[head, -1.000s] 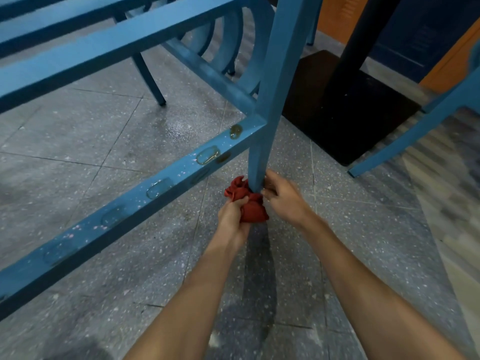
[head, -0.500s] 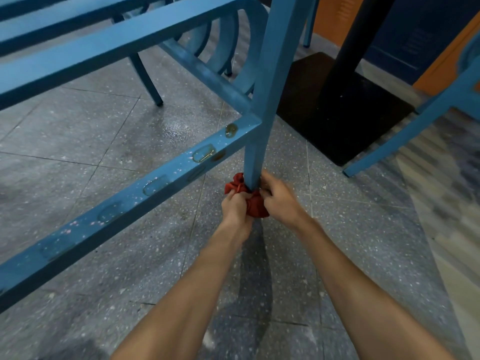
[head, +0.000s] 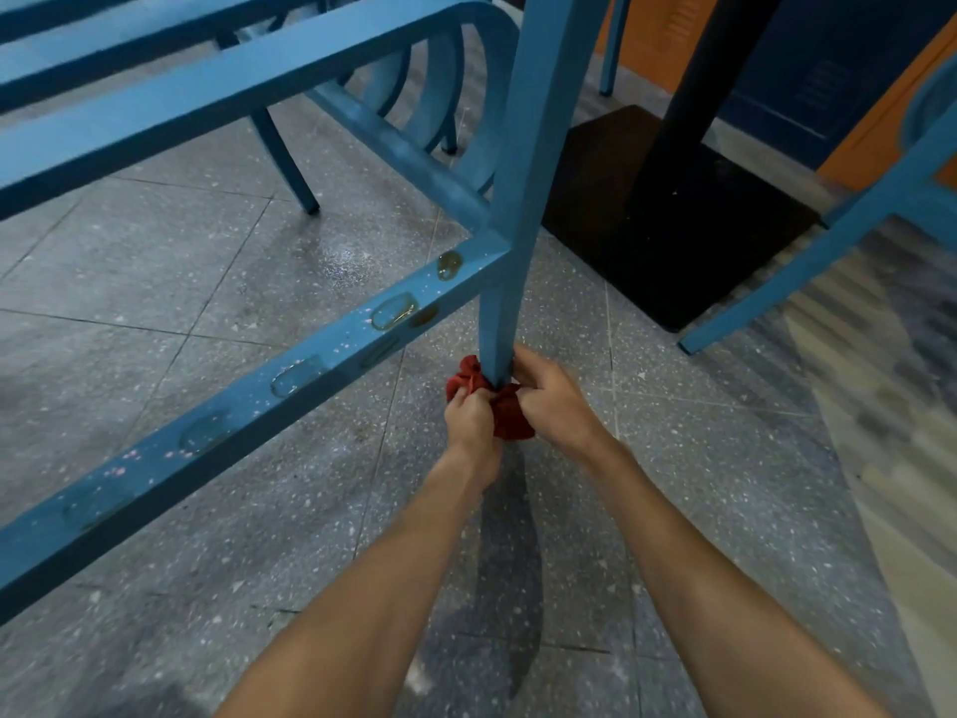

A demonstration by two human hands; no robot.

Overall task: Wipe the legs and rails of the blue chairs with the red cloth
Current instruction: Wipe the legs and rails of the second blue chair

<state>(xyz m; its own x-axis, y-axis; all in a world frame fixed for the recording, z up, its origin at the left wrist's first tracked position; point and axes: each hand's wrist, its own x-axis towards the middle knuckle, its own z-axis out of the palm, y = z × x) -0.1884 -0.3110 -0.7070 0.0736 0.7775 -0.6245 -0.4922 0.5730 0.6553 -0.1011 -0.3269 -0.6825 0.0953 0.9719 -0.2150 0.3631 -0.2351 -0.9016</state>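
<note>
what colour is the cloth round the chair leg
Red; the cloth shows best in the head view.

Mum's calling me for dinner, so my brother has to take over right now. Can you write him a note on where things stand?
Left hand: grips the crumpled red cloth.
Right hand: grips the cloth from the other side.
The cloth is bunched at the foot of the blue painted chair leg, low by the grey speckled floor.
Done: cannot tell how much of this leg is wiped.
Left: the long blue lower rail shows pale speckles and glossy oval marks. The other blue chair legs behind and to the right also need wiping.
</note>
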